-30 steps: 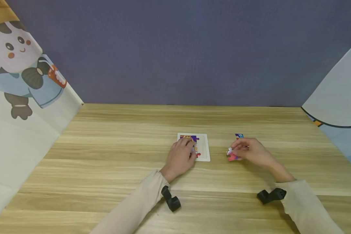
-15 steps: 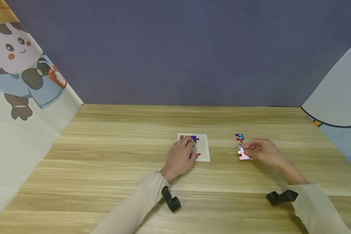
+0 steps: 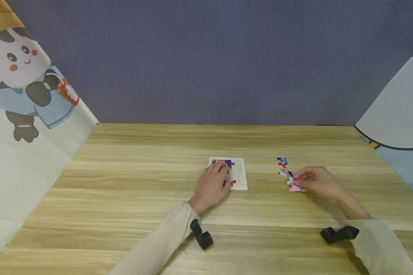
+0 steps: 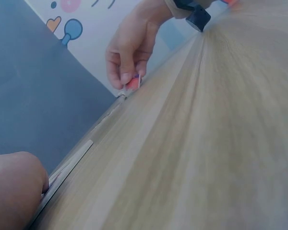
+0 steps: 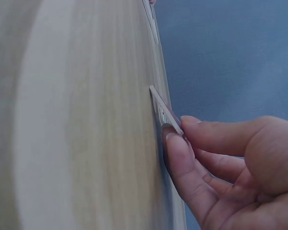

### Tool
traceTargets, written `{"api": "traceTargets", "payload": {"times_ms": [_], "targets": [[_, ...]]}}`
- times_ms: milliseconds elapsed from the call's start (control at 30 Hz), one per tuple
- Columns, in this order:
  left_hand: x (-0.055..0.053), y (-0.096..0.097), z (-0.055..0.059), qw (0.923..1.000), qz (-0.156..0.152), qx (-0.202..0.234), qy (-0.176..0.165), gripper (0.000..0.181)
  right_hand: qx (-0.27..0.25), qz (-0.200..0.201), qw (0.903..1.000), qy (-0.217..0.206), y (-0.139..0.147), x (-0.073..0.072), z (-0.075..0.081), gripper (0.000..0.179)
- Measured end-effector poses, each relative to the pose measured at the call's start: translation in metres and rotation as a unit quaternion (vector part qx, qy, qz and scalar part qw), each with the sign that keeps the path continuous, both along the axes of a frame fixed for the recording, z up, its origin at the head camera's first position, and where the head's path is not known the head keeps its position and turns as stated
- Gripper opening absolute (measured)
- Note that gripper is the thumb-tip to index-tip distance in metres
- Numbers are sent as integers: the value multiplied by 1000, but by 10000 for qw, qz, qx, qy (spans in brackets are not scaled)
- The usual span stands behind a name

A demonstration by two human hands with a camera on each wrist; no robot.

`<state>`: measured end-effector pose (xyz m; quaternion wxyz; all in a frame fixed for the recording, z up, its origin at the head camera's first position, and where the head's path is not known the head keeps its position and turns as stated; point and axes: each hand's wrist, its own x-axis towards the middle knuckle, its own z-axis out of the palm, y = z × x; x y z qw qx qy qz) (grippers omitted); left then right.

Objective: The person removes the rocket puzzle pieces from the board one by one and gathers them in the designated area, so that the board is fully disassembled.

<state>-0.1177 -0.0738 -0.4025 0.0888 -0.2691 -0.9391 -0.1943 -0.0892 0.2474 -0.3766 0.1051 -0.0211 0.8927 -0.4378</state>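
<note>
My left hand (image 3: 212, 186) rests on a white puzzle tray (image 3: 240, 176), its fingers over the joined pieces (image 3: 221, 163) on the tray's left side. Part of that picture is hidden beneath the hand. To the right, my right hand (image 3: 319, 184) pinches a pink jigsaw piece (image 3: 295, 188) between thumb and fingers. In the right wrist view the piece (image 5: 166, 111) is tilted, seen nearly edge-on. Beside it lies a whitish-purple jigsaw piece (image 3: 285, 174), partly overlapped in the head view. A blue-and-red jigsaw piece (image 3: 282, 161) lies just beyond.
All of this is on a wood-grain table (image 3: 151, 214). A dark blue panel (image 3: 220, 61) stands along the table's far edge. Walls with cartoon prints (image 3: 24, 76) border the left and right sides. Each wrist carries a black camera mount (image 3: 202, 236).
My right hand has moved rightward with the pink jigsaw piece, uncovering the pieces near it and then drawing slightly closer to me. My left hand has stayed on the tray.
</note>
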Motion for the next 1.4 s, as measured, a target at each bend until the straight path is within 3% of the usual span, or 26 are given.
{"api": "traceTargets", "payload": {"times_ms": [433,700,1167,1400], "targets": [[0,1,-1,10000,2,-37,59,35,159,-39,9990,-416,2,2,1,25],[-1,2,-3,9997,-53,51,215,34,163,-46,9990,-403,3,3,1,26],[-1,1,-4,9999,-37,47,99,32,157,369,9989,-234,2,5,1,32],[-1,2,-3,9999,-45,73,80,32,155,368,9989,-228,2,5,1,29]]}}
